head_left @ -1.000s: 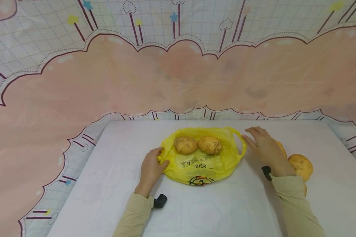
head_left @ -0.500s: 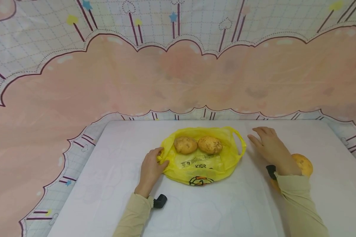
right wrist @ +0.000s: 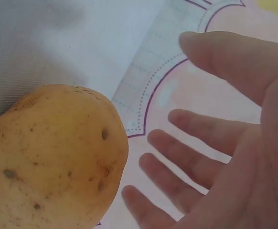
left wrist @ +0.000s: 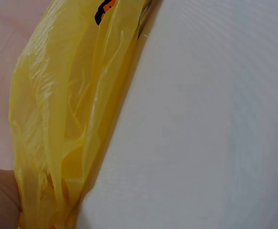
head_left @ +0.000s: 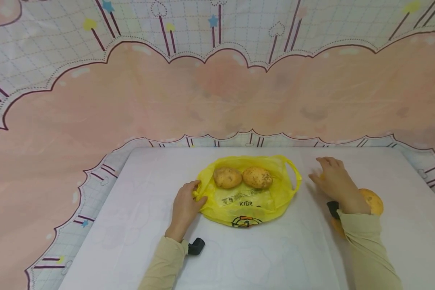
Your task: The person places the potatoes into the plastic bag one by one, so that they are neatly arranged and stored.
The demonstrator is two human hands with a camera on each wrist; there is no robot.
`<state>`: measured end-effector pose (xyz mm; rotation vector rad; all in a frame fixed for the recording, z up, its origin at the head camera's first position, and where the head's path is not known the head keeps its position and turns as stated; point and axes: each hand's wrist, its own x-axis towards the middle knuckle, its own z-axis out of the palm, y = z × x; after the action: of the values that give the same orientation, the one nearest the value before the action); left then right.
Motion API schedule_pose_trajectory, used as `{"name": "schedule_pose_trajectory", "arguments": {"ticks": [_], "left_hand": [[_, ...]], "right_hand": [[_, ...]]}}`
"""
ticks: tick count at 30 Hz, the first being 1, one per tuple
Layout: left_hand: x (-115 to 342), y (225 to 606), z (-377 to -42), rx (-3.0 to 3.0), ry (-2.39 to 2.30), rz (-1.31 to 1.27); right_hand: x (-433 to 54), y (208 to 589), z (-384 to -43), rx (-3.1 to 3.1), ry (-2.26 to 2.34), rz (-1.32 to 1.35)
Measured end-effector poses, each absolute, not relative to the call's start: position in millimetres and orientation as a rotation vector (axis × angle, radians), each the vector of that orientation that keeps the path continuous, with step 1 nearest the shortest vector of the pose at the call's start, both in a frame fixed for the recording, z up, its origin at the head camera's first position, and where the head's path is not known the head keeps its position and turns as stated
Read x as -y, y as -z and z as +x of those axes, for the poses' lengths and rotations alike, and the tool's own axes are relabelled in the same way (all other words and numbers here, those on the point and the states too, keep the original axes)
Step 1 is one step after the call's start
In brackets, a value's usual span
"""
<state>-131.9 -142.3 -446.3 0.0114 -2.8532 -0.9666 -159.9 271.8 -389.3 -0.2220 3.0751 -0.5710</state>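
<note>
Seeing yellow plastic bag (head_left: 239, 213) lying between the hands on white counter (head_left: 261, 262), with its mouth gaping toward the head camera. Seeing left potato (head_left: 227, 178) and right potato (head_left: 257, 178) resting side by side in the opening, touching neither hand. Finding left hand (head_left: 184, 207) pinching the bag's left edge, gathering film into narrow folds in left wrist view. Finding right hand (head_left: 337, 183) holding nothing, with fingers spreading, sitting to the right of and apart from the bag's loop handle (head_left: 298, 173). In right wrist view, seeing the palm facing a loose potato (right wrist: 53, 157) across a visible gap; not managing to match it to one in head view. Spotting outer potato (head_left: 373, 201) poking out past right wrist, lower potato (head_left: 337, 228) mostly hiding behind wrist and sleeve (head_left: 362, 241).

Noting film looking thin, glossy, semi-translucent, crinkling, carrying dark lettering and a black-orange graphic (head_left: 245, 221). Noting potatoes looking tan-yellow, rounded to oval, showing dark pits and brown scuffs. Seeing pink backdrop (head_left: 217, 104) hanging behind, showing scalloped, dark-outlined edges.
</note>
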Motion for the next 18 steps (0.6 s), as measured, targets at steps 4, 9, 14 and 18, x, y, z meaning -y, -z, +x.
{"name": "schedule_pose_trajectory", "arguments": {"ticks": [4, 9, 14, 18], "left_hand": [[141.9, 445.7, -131.9, 2.859, 0.969, 0.018], [141.7, 445.1, -131.4, 2.856, 0.965, 0.011], [141.9, 445.2, -131.2, 2.855, 0.971, 0.021], [141.7, 445.0, -130.9, 2.856, 0.974, 0.026]], "right_hand": [[-274.0, 388.0, -159.2, -3.058, 0.576, -0.206], [-277.8, 387.1, -158.8, -3.019, 0.57, -0.158], [-281.4, 388.2, -159.0, -3.022, 0.546, -0.14], [-282.2, 388.7, -160.2, -2.998, 0.503, -0.088]]}}
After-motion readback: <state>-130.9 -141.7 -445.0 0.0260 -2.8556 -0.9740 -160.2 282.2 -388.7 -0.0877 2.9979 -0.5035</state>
